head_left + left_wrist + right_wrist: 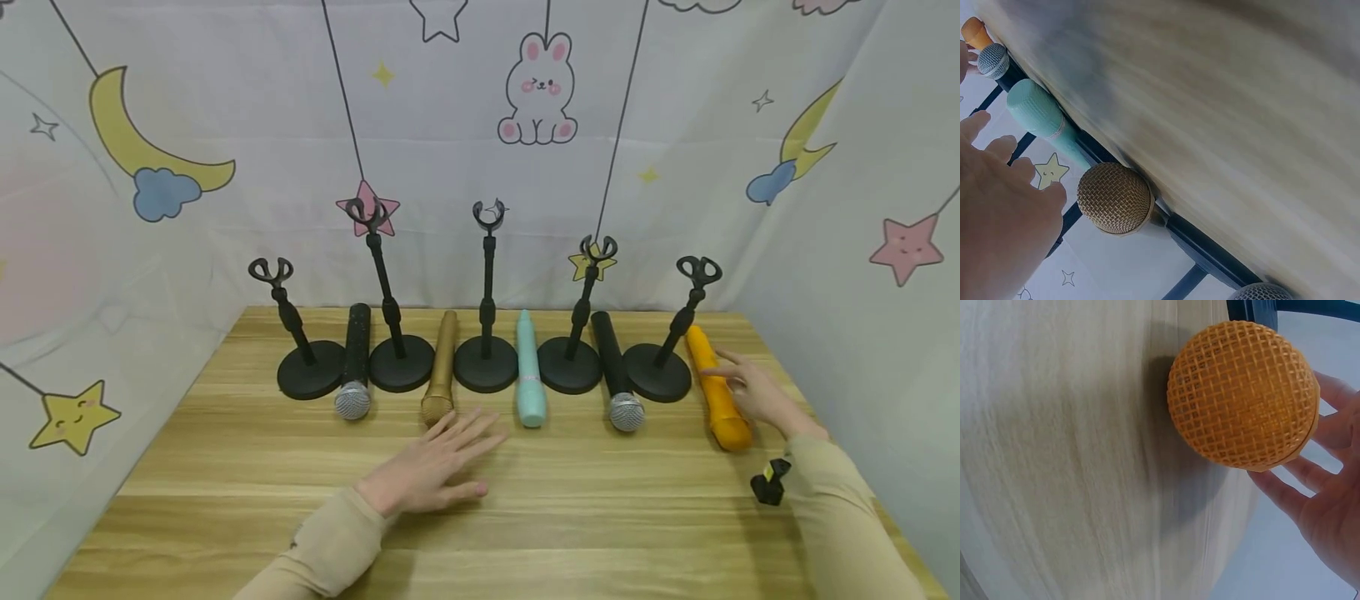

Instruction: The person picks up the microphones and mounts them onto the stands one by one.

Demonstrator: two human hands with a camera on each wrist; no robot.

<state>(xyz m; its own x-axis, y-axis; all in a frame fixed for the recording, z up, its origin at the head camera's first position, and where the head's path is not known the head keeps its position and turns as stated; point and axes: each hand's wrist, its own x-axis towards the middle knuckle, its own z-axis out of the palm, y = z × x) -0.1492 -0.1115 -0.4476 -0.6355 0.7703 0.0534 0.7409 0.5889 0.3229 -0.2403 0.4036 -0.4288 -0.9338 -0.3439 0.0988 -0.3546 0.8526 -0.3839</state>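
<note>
An orange microphone [722, 408] lies at the right end of a row of microphones and stands. My right hand [761, 396] is over its handle, with fingers on both sides of it, gripping it. In the right wrist view its orange mesh head [1244, 394] hides part of the fingers [1282, 487]. My left hand [438, 467] is spread palm down, fingers loosely straight, holding nothing. It is just in front of a gold microphone [442, 367], whose mesh head [1114, 199] shows close by in the left wrist view. A mint-green microphone [529, 371] lies to the right of that hand.
Black microphone stands [487, 362] with round bases and clip tops line the back of the wooden table [570, 517]. Two black microphones with silver heads [356, 358] [617, 367] lie between bases. A patterned cloth [450, 150] hangs behind. A small black device [771, 482] is at my right wrist.
</note>
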